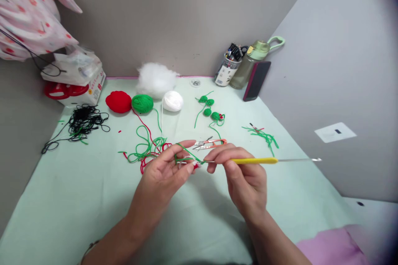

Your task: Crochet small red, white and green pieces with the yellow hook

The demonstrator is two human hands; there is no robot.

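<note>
My left hand (168,169) pinches a small crocheted piece (196,165) in red and white, with green yarn (188,151) stretched over its raised forefinger. In my right hand (244,174) is a crochet hook (255,160) with a yellow handle, held level. One tip of the hook meets the green yarn at the piece; its other metal end points right. Just beyond my hands lie orange-handled thread snips (214,144). Loose green and red yarn (149,147) tangles beside my left hand. Fingers hide much of the crocheted piece.
Red (118,102), green (142,103) and white yarn balls (173,101) sit before white stuffing (157,79). Small green crocheted pieces (207,112) and yarn scraps (264,136) lie right. Black yarn (83,122) is left. A pen cup (226,72), bottle (245,70) and phone (256,81) stand behind.
</note>
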